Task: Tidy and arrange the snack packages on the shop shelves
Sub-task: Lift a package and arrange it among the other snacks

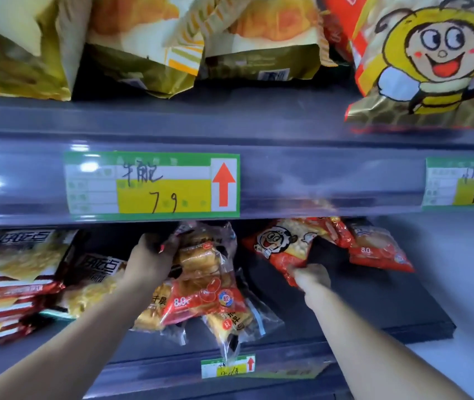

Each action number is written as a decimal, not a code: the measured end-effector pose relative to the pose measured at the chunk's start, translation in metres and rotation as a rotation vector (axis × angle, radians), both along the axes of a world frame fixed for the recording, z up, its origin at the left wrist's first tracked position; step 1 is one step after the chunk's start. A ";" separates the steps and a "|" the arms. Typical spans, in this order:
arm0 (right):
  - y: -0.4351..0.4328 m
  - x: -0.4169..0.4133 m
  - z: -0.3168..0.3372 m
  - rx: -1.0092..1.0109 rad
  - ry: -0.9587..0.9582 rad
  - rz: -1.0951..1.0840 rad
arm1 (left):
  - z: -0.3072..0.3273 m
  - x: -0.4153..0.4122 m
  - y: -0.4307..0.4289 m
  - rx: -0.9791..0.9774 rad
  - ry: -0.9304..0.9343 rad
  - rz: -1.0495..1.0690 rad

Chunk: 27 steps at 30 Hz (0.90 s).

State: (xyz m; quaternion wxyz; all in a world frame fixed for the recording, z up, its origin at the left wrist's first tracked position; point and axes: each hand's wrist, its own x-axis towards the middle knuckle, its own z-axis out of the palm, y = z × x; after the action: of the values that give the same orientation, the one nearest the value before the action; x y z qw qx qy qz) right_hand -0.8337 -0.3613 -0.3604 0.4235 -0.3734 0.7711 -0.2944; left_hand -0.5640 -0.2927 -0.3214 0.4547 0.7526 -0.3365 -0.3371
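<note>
Grey shop shelves [316, 119] with green price labels [152, 186], pale wall [461, 269] at right.

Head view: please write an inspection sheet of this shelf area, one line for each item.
Surface: dark lower shelf, carrying the snack packs.
Job's things: clear pastry bag on top of a leaning pile in the middle; red cartoon bag lying tilted; striped packs stacked at the left.
Clutter: one yellow pastry pack seems to hang over the front edge.
Hands: left hand grips the clear pastry bag's top; right hand pinches the red cartoon bag's lower corner.
Cables: nothing seen.
Surroundings: upper shelf with croissant bags and a bee bag; price label on its rail.
</note>
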 end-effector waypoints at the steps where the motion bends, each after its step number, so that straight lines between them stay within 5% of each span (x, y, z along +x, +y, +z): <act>1: -0.002 0.000 -0.001 0.007 0.014 0.007 | -0.003 0.001 0.002 -0.006 -0.023 0.017; 11: 0.015 0.009 0.038 -0.365 0.094 0.040 | 0.039 -0.026 0.042 -0.088 -0.343 0.087; 19: 0.076 -0.005 0.091 -0.535 0.161 -0.089 | 0.073 -0.047 0.084 -0.229 -0.285 -0.110; 27: 0.166 -0.009 0.138 -0.479 -0.060 0.006 | 0.110 -0.064 0.152 -0.101 -0.125 -0.399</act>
State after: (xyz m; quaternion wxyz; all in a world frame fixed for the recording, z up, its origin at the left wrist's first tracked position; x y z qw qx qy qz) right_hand -0.8432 -0.1951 -0.2224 0.3466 -0.4566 0.6653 -0.4783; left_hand -0.6277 -0.1406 -0.2115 0.3945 0.6667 -0.5228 -0.3557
